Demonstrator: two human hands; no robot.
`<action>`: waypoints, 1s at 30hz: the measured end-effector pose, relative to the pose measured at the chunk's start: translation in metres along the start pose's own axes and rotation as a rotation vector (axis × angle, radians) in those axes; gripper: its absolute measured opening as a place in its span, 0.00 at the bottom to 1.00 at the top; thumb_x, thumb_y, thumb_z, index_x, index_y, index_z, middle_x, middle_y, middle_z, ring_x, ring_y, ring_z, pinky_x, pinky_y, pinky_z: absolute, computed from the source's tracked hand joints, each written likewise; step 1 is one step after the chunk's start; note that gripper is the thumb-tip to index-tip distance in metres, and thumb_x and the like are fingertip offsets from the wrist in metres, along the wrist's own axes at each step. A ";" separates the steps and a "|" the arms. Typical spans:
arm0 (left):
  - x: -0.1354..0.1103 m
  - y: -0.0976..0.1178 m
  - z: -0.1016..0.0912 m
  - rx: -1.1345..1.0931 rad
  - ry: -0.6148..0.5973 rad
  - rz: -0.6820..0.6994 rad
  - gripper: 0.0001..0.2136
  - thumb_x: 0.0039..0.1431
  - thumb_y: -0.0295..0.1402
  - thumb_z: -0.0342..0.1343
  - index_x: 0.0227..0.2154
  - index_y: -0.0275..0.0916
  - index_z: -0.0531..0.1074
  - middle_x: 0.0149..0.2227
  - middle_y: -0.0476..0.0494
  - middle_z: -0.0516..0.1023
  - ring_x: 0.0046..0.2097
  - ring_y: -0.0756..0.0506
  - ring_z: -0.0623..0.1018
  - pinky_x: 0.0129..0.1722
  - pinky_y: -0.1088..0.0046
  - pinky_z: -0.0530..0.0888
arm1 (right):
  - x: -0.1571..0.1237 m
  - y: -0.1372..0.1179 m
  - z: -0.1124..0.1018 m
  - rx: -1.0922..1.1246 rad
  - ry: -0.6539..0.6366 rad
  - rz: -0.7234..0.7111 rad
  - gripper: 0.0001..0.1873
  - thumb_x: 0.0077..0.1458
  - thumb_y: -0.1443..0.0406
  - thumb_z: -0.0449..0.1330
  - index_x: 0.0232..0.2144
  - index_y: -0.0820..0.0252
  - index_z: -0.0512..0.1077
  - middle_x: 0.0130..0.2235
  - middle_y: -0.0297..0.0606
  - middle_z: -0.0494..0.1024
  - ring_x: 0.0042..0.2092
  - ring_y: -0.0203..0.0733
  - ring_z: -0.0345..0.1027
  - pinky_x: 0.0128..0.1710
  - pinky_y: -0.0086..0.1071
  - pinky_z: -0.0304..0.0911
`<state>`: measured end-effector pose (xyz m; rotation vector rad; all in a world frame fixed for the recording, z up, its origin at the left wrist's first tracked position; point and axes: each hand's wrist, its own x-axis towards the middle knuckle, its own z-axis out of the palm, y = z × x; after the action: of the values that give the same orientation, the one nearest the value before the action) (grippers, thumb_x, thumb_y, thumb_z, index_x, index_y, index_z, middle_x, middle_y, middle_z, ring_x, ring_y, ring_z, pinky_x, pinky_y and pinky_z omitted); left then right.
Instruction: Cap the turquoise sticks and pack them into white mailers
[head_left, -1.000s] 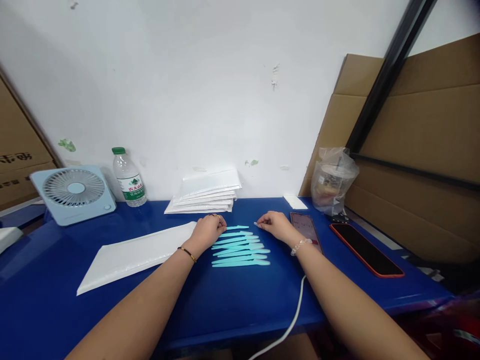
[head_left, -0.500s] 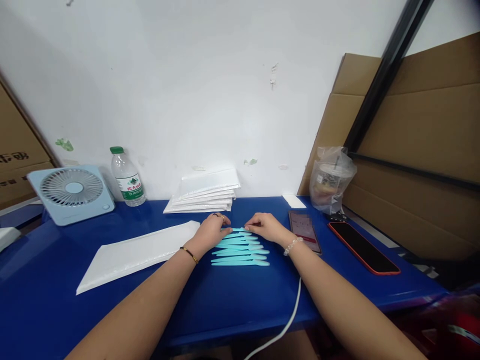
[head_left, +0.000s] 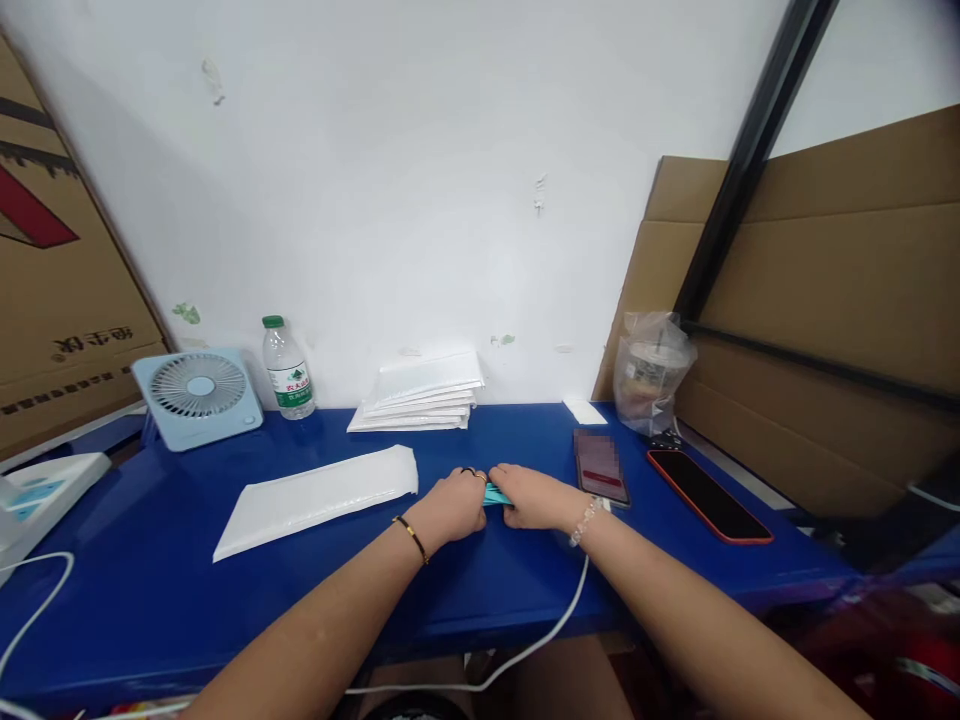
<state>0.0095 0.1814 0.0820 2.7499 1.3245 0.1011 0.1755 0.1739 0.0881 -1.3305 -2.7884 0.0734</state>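
At the left of the blue worktop [head_left: 187, 620] stand a pale blue fan [head_left: 199, 395] and a bottle [head_left: 291, 380], clear of the work. Nearer lies a flat white envelope [head_left: 322, 500], which looks light and soft, its glossy face probably a little slippery; an edge or corner seems the best place to take it. Behind it, against the wall, sits a stack of white envelopes [head_left: 424, 400].

Next comes the left hand [head_left: 454, 505], its fingers curled in around the near ends of the teal sticks [head_left: 496, 495]. These lie bunched just above or on the worktop, between the two hands; which of the two, I cannot tell, and the count is hidden. They look like thin, smooth plastic: very light, fairly stiff, apt to slide over one another. Gathering them from both ends, with gentle pressure along the sides, should suit them better than a hard squeeze, which might fan them out.

The right hand [head_left: 534, 495] closes on their other ends, fingers bent over and thumb beneath.
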 end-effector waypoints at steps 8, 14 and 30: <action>-0.004 0.019 0.012 -0.399 0.278 -0.120 0.10 0.53 0.33 0.51 0.38 0.36 0.68 0.37 0.38 0.76 0.38 0.41 0.76 0.35 0.68 0.69 | -0.005 -0.034 -0.070 -0.340 -0.114 0.047 0.13 0.44 0.70 0.60 0.36 0.65 0.72 0.38 0.48 0.75 0.37 0.51 0.71 0.32 0.36 0.62; -0.009 0.041 0.008 -0.917 0.660 -0.139 0.12 0.57 0.42 0.49 0.35 0.37 0.67 0.31 0.46 0.75 0.32 0.46 0.74 0.32 0.72 0.67 | -0.016 -0.066 -0.143 -0.151 0.175 -0.007 0.20 0.51 0.53 0.58 0.41 0.61 0.71 0.40 0.44 0.75 0.38 0.45 0.68 0.34 0.33 0.58; -0.063 0.057 0.014 -1.864 -0.556 0.082 0.17 0.46 0.41 0.59 0.20 0.41 0.54 0.14 0.60 0.47 0.15 0.57 0.45 0.16 0.78 0.44 | -0.046 -0.073 -0.040 1.648 0.196 -0.322 0.38 0.39 0.56 0.68 0.52 0.57 0.62 0.47 0.46 0.73 0.48 0.46 0.67 0.49 0.42 0.59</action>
<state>0.0159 0.0965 0.0728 1.0455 0.3722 0.3190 0.1508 0.0928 0.1318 -0.3528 -1.6108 1.5911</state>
